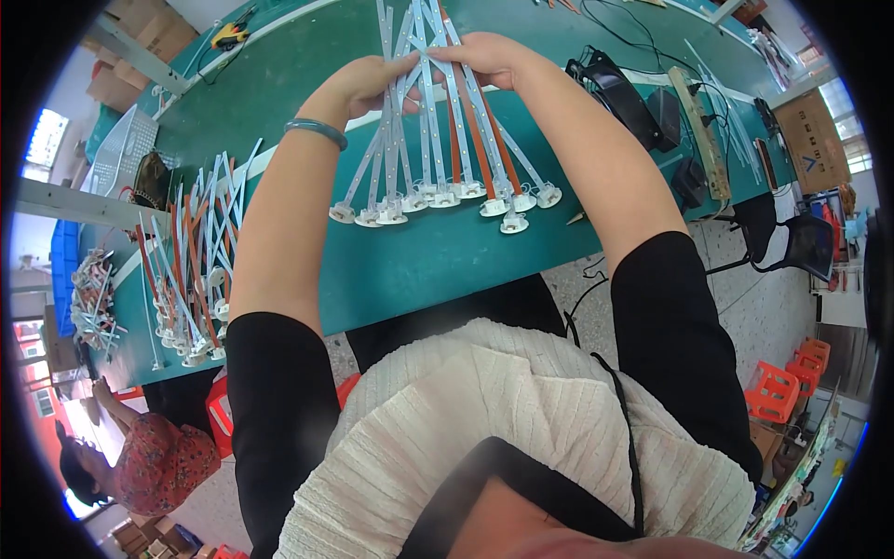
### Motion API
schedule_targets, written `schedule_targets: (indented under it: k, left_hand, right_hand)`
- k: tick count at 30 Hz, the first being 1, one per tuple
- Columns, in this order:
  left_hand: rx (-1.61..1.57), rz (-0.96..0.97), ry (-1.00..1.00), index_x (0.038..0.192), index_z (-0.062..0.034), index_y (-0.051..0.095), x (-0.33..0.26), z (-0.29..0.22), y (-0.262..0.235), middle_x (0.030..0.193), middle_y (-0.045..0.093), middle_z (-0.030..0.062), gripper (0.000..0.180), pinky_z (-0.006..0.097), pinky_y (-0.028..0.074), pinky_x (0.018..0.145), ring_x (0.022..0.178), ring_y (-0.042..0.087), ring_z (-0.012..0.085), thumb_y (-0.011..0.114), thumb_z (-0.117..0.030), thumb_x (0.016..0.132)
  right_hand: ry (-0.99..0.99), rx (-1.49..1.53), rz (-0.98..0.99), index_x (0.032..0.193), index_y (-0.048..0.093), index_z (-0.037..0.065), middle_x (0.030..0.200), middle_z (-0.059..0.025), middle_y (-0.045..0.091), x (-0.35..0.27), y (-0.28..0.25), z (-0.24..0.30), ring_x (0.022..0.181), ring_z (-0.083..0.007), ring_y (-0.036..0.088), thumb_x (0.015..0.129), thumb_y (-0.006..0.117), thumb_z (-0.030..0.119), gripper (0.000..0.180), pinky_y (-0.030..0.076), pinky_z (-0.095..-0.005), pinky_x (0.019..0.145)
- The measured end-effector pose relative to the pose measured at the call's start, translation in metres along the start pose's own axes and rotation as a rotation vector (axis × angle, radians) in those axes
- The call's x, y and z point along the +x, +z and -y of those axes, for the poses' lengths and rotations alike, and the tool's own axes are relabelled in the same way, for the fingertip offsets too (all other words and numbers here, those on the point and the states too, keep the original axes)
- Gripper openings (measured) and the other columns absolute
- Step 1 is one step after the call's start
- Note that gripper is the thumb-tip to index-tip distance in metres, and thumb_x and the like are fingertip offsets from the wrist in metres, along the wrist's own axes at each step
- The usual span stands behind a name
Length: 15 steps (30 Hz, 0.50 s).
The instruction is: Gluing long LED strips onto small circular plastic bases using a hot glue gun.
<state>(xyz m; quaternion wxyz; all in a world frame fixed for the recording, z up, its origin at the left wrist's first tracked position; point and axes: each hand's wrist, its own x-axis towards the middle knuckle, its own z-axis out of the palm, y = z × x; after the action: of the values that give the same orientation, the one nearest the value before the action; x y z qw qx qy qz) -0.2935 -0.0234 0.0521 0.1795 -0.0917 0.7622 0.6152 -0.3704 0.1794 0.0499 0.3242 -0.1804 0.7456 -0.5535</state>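
Observation:
Both of my hands are at the upper middle, around a bundle of LED light strips [426, 140]. The narrow strips are white and clear with small dots along them, and a few are orange-brown. They cross between my hands and fan out toward me. Small round white end pieces [442, 197] with thin wires sit at their near ends, over the green table [419, 270]. My left hand [374, 82] is closed on the bundle's left side, a greenish bangle on that wrist. My right hand [482, 60] pinches it from the right, fingers partly hidden behind the strips.
To the left lies another pile of strips [191, 252], near a white basket [126, 149] and a blue bin [64, 270]. Black power adapters [619, 98] and a power strip [700, 135] are at right. Another person [154, 461] is at lower left; orange stools [771, 391] stand at right.

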Motion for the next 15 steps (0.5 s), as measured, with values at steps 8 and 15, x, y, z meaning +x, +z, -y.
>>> schedule_targets:
  k: [8, 15]
  left_hand:
    - [-0.333, -0.023, -0.172, 0.111, 0.0030, 0.064, 0.039, 0.052, -0.021, 0.093, 0.070, 0.0108, 0.042, 0.033, 0.061, 0.072, 0.078, 0.071, 0.0208, 0.066, -0.037, 0.098]
    - [0.014, -0.034, -0.182, 0.108, 0.0003, 0.069, 0.036, 0.062, -0.039, 0.099, 0.070, 0.0101, 0.040, 0.029, 0.057, 0.080, 0.090, 0.069, 0.0189, 0.077, -0.034, 0.089]
  right_hand:
    - [0.147, -0.026, -0.069, 0.104, 0.069, 0.005, 0.085, -0.0065, 0.071, 0.034, -0.019, -0.042, 0.068, -0.0151, 0.067, 0.091, 0.072, 0.041, 0.039, 0.055, -0.0310, 0.063]
    - [0.137, -0.670, -0.283, 0.107, 0.064, 0.001, 0.092, -0.0146, 0.071, 0.026, -0.034, -0.032, 0.080, -0.0252, 0.071, 0.087, 0.074, 0.046, 0.050, 0.057, -0.0364, 0.071]
